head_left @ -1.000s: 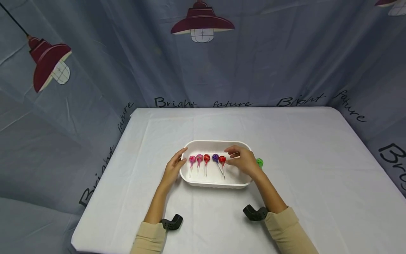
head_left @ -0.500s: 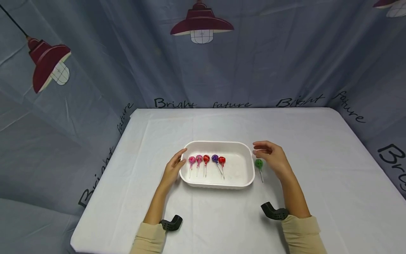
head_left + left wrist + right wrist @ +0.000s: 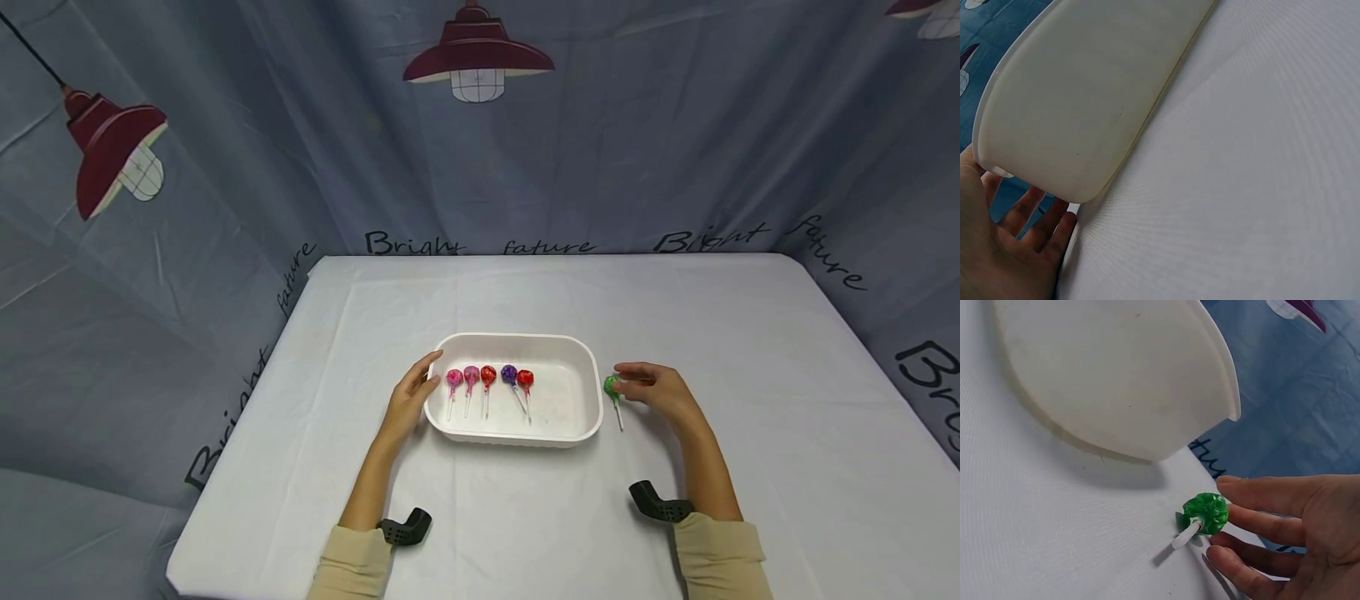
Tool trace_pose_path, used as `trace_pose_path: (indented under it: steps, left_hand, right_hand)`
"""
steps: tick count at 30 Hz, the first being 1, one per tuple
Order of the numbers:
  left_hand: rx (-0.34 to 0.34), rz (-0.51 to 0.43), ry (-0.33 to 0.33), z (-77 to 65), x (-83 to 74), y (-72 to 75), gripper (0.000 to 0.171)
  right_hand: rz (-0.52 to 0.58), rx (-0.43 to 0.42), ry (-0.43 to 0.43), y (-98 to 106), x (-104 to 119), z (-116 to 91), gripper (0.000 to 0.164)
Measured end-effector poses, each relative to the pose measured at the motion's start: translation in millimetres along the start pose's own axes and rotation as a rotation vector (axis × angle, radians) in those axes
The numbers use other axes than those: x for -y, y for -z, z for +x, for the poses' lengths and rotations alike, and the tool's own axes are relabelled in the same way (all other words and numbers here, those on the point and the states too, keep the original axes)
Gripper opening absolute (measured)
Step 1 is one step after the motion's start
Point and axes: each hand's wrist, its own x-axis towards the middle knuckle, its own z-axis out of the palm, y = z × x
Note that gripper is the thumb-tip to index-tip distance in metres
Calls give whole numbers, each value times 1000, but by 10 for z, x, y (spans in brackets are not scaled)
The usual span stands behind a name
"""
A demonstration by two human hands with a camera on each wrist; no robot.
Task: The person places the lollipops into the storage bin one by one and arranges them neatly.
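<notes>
A white plastic tray (image 3: pixel 566 400) stands on the white-covered table. Inside lie several wrapped lollipops: two pink ones (image 3: pixel 454 378), a red-orange one (image 3: pixel 488 375), a purple one (image 3: pixel 509 374) and a red one (image 3: pixel 525 379). My left hand (image 3: pixel 408 400) rests against the tray's left end, fingers spread and fairly straight, as the left wrist view also shows. Just right of the tray, a green lollipop (image 3: pixel 1207 514) lies on the table. My right hand (image 3: pixel 1297 534) is at its head, fingers extended around the far side and not visibly pinching it.
White cloth (image 3: pixel 750 350) covers the table around the tray. A grey-blue curtain (image 3: pixel 637 150) with printed lamps and lettering hangs behind and at the sides. A black wrist-worn device (image 3: pixel 660 504) sits at each wrist.
My right hand has moved from over the tray, near the red lollipop, rightward and then down to the green lollipop. My left hand and the tray have stayed in place.
</notes>
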Motion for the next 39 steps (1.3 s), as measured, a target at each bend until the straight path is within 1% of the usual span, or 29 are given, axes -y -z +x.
trace_pose_path:
  steps: [3,13,17,21,28,29,34,39]
  left_hand:
    - [-3,-4,-6,1,5,-2,43]
    - [-12,-11,1,7,11,-6,43]
    - [-9,-12,14,3,8,-8,42]
    - [2,-5,13,5,18,-5,43]
    - [-16,-18,9,91,268,24,41]
    - [-20,-16,6,94,283,22,41]
    - [-30,-6,-18,101,306,19,41]
    - [-29,-9,1,94,262,24,41]
  right_hand:
    - [5,-2,9,-8,-16,15,53]
    - [-73,-23,42,-57,-49,24,44]
    - [-77,-37,38,-76,-68,24,41]
    - [-71,-47,39,-83,-59,9,40]
    - [-60,-52,42,-65,-61,-6,41]
    - [-59,-55,48,-57,-58,-10,41]
    - [-54,-75,67,13,-8,-59,42]
    - [-7,-101,62,74,110,-142,44]
